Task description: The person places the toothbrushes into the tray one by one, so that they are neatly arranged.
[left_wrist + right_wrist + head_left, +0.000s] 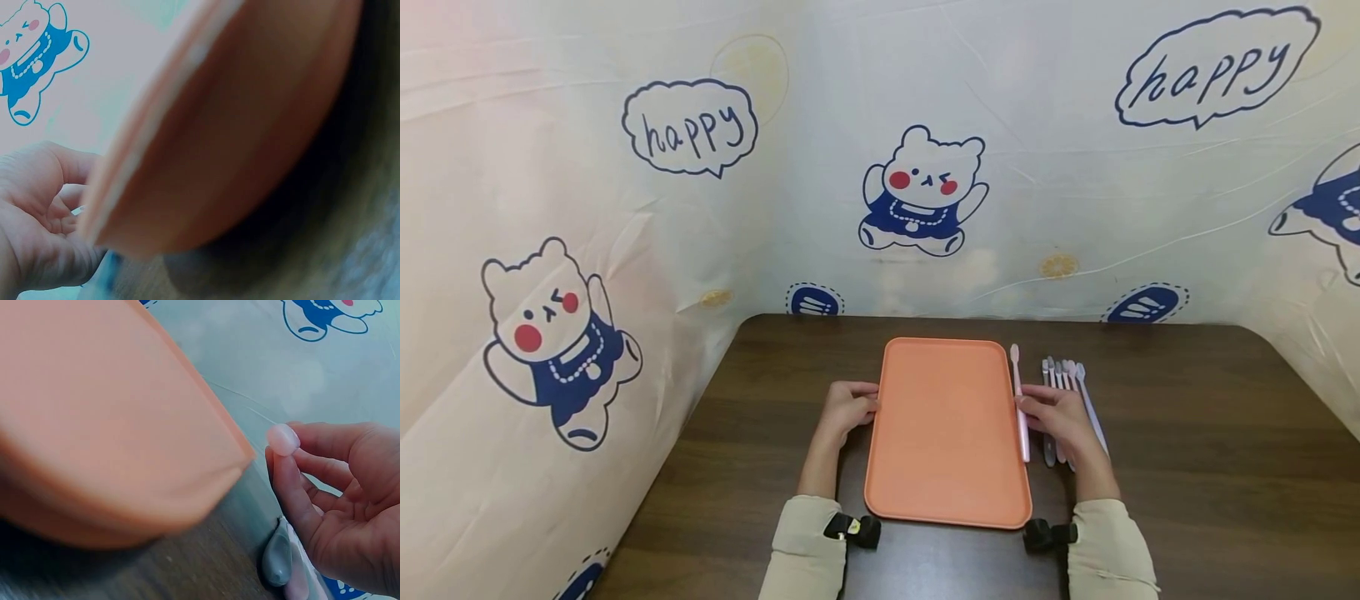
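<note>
An orange rectangular tray point(947, 433) lies on the table. My left hand point(850, 408) holds its left edge; in the left wrist view the fingertips of that hand point(44, 215) are hidden behind the tray's rim point(181, 156). At the tray's right side, my right hand point(1060, 417) pinches a pale pink toothbrush point(1024, 442) between thumb and fingers. It runs along the right rim, head pointing away from me. The right wrist view shows the rounded pink handle end of the toothbrush point(283, 439) between the fingertips of the right hand point(356, 494), beside the tray's corner.
Several more toothbrushes point(1048, 454) lie in a row to the right, partly under my right hand, with grey, pink and lavender handles. The dark wood table point(1217, 467) ends at a patterned curtain point(820, 167) behind and to the sides.
</note>
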Demonstrator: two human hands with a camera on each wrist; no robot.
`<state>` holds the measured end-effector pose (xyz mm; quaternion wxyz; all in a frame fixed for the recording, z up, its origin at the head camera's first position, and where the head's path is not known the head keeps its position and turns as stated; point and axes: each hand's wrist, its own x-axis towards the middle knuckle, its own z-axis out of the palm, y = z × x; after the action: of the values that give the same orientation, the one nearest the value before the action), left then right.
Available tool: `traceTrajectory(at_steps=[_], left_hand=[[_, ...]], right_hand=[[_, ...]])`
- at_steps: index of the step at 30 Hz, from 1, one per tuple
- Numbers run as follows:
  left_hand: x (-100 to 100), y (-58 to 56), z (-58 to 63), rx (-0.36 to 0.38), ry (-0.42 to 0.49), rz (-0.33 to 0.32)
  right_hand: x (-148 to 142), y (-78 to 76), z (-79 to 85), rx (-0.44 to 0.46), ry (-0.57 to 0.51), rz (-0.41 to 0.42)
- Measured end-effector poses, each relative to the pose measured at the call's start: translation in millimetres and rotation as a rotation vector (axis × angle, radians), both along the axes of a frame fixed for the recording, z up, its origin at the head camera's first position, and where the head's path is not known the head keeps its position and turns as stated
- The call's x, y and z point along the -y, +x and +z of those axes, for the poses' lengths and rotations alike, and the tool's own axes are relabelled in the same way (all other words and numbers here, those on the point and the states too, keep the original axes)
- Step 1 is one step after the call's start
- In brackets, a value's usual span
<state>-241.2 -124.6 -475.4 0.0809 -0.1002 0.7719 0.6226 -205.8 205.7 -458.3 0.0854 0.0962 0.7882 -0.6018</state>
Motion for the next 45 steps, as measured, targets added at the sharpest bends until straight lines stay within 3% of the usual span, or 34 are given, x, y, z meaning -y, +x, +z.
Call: traceTrajectory(at_steps=[24,34,45], left_hand=[[-1,0.8,2.8,0.005,0.004,-0.005],[0,0.2,1.3,-0.004,-0.001,-0.011],[1,0.8,-0.1,-0.004,-0.006,-0.017]], right_hand=[[8,-0.8,-2.2,-0.026,0.038,0.017],[10,0.3,-2.2,0.0,0.094,0.0],[14,-0.4,-0.4,-0.042,0.14,-0.034]])
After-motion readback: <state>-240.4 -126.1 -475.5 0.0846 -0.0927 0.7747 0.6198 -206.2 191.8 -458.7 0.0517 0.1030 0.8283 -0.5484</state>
